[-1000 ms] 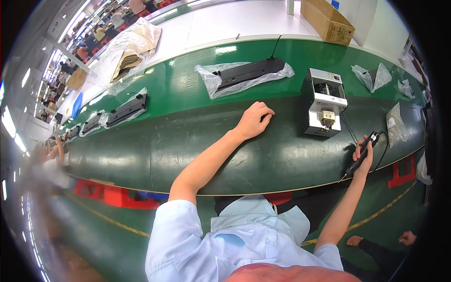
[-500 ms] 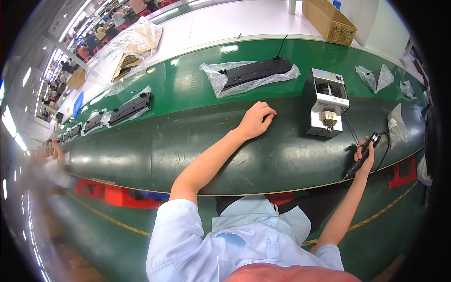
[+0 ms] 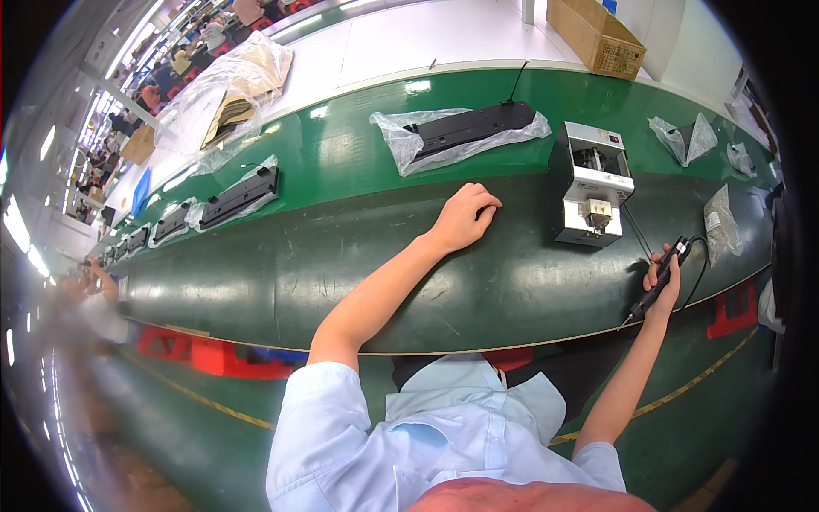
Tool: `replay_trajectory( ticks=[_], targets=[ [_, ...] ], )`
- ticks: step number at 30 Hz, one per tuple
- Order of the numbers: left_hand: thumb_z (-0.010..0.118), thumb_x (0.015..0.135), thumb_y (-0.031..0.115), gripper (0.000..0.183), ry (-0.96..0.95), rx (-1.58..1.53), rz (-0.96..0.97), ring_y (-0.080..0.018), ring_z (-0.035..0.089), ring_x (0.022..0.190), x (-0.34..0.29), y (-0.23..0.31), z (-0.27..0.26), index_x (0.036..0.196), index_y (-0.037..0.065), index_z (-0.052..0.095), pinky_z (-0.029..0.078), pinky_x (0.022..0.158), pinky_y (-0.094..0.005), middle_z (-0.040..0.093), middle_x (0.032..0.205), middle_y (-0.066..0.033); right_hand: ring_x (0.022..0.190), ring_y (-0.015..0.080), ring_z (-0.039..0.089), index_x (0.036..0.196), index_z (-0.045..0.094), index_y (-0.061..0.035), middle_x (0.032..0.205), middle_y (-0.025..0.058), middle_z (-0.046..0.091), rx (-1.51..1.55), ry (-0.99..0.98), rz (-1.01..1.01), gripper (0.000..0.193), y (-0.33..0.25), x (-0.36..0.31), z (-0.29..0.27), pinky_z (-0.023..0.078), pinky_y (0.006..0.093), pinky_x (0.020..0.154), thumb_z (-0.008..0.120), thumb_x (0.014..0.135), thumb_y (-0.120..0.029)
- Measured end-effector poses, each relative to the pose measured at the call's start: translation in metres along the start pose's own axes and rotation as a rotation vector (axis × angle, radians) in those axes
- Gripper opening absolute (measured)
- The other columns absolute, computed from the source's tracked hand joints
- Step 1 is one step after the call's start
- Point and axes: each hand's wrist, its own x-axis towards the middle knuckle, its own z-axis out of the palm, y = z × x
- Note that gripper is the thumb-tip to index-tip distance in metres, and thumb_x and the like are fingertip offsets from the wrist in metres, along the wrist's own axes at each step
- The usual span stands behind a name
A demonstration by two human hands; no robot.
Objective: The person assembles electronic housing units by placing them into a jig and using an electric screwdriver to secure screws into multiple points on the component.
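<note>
My left hand (image 3: 465, 217) rests on the dark mat (image 3: 358, 256), its fingers loosely curled in and nothing visible in them. Low at the right, my right hand (image 3: 664, 282) grips a black electric screwdriver (image 3: 659, 282), its thin bit pointing down and left over the mat's near edge. A cord curves away from the tool's upper end. Beyond and between the hands stands a silver and black screw feeder (image 3: 594, 183). Past my left hand, a long black panel (image 3: 473, 130) with a thin upright cable lies on its clear plastic bag (image 3: 397, 149) on the green belt.
More bagged black panels (image 3: 235, 198) line the belt to the left. A clear bag of small parts (image 3: 722, 229) lies at the right, with crumpled plastic bags (image 3: 695, 141) beyond it. A cardboard box (image 3: 593, 38) stands at the back. Another person's arm (image 3: 104, 277) shows far left.
The bagged black panels have shifted slightly to the right along the green belt. Both my hands, the screwdriver and the screw feeder stay practically where they were.
</note>
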Motion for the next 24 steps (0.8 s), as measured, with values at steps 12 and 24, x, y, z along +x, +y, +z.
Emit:
replay_trajectory(
  ticks=[12,24],
  targets=[
    [0.065,0.091,0.006,0.011,-0.002,-0.008,-0.011,-0.0282,0.06,0.092,-0.0003,0.0029,-0.0029,0.099,0.005,0.072,0.05,0.082,-0.0397,0.062,0.091,-0.0084,0.054,0.0071,0.045,0.136,0.051,-0.0006,0.098,0.0114,0.064,0.0,-0.007,0.005,0.042,-0.0011,0.0,-0.0001,0.039,0.0221,0.043,0.048,0.109,-0.032],
    [0.065,0.09,0.005,0.011,0.005,0.0,-0.002,-0.028,0.059,0.091,-0.0002,0.0013,-0.0017,0.098,0.005,0.072,0.05,0.08,-0.0395,0.062,0.09,-0.0084,0.054,0.0069,0.045,0.137,0.05,-0.0006,0.098,0.0112,0.063,0.004,-0.011,0.006,0.042,-0.0014,-0.0006,0.0007,0.039,0.022,0.044,0.048,0.109,-0.032]
  ],
)
